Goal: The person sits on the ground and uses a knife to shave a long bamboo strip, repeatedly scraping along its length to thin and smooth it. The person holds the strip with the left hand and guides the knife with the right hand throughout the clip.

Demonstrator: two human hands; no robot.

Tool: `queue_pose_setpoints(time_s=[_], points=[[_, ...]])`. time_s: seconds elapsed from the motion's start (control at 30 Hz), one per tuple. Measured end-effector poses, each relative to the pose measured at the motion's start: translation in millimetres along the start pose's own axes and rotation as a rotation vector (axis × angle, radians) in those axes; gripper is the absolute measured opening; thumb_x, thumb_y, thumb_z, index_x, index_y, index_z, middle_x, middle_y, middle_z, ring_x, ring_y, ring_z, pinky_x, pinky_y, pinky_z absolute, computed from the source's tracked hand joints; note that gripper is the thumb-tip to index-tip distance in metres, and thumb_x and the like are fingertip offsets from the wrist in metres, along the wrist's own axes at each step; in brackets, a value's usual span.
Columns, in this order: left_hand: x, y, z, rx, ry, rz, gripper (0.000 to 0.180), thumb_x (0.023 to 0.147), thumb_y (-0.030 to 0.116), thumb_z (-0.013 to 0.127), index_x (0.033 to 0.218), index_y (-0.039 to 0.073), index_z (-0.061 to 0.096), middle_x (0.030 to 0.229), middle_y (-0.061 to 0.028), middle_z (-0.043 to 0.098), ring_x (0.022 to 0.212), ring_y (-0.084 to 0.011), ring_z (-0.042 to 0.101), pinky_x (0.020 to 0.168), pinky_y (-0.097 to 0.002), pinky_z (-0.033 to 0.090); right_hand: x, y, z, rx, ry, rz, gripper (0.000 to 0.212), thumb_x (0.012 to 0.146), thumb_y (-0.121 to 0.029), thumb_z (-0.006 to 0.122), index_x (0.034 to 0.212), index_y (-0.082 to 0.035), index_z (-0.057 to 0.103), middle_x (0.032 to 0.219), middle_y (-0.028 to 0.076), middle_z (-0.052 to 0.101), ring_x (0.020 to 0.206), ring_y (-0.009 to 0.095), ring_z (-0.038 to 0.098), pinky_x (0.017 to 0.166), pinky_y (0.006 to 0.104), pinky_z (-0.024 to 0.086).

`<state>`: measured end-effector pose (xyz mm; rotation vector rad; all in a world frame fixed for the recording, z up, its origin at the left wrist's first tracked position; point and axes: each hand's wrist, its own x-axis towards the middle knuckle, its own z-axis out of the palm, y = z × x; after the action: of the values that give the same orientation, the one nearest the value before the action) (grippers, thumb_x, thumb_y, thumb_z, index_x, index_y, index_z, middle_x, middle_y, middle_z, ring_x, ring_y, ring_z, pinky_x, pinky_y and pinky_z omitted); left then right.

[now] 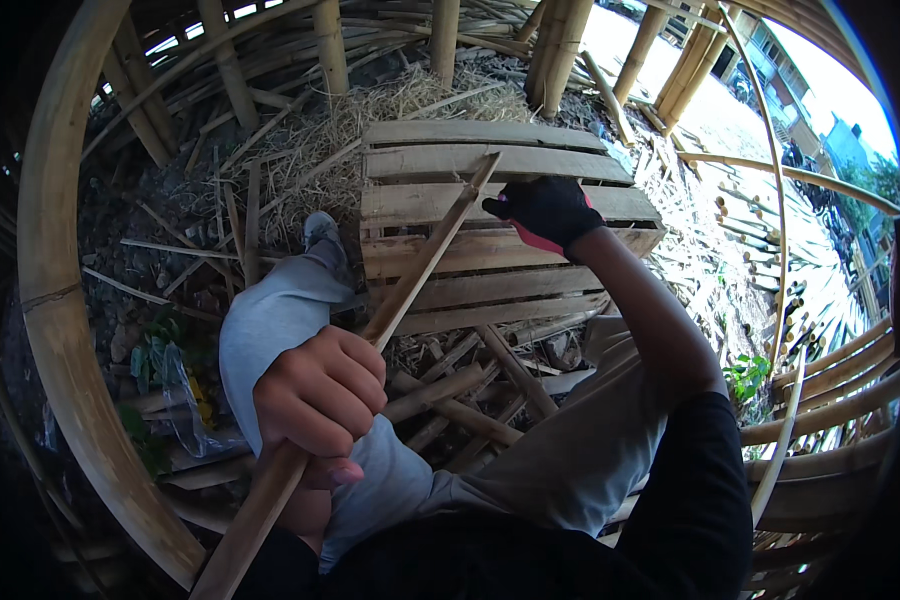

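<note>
My bare left hand is wrapped round a long split-bamboo strip. The strip slants from the lower left, past my left thigh, up to a pointed far end above a slatted wooden crate. Over the crate's right half is my right hand, in a black glove with a pink palm. Its fingers are curled, the thumb side toward the strip, a small gap from it. What they hold, if anything, is hidden.
Bamboo offcuts lie under and before the crate, between my legs. Dry shavings heap behind it. A thick curved bamboo pole rises at the left; upright bamboo posts stand at the back. Bamboo poles are stacked at the right.
</note>
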<state>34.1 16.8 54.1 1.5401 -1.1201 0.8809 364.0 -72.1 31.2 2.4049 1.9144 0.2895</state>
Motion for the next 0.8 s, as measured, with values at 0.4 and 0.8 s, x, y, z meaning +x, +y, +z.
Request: queue_pose_setpoints(time_s=[0.4, 0.8], points=[[2.3, 16.5, -8.6, 0.006, -0.120, -0.014, 0.048, 0.088, 0.012, 0.067, 0.051, 0.009, 0.036, 0.049, 0.0018, 0.035, 0.036, -0.0153, 0.038, 0.039, -0.0315, 0.026, -7.5, -33.7, -7.8, 0.111, 0.046, -0.102, 0.042, 0.102, -0.050, 0.052, 0.100, -0.014, 0.073, 0.082, 0.010, 0.073, 0.080, 0.033, 0.072, 0.072, 0.0459, 0.057], [2.6, 29.9, -9.1, -0.016, -0.005, -0.007, 0.051, 0.092, 0.014, 0.068, 0.051, 0.009, 0.038, 0.047, 0.0019, 0.035, 0.034, -0.0146, 0.038, 0.038, -0.0299, 0.028, 9.3, -7.6, 10.1, 0.115, 0.079, -0.081, 0.052, 0.102, -0.058, 0.047, 0.104, -0.014, 0.074, 0.096, 0.014, 0.075, 0.092, 0.036, 0.071, 0.085, 0.0459, 0.056]])
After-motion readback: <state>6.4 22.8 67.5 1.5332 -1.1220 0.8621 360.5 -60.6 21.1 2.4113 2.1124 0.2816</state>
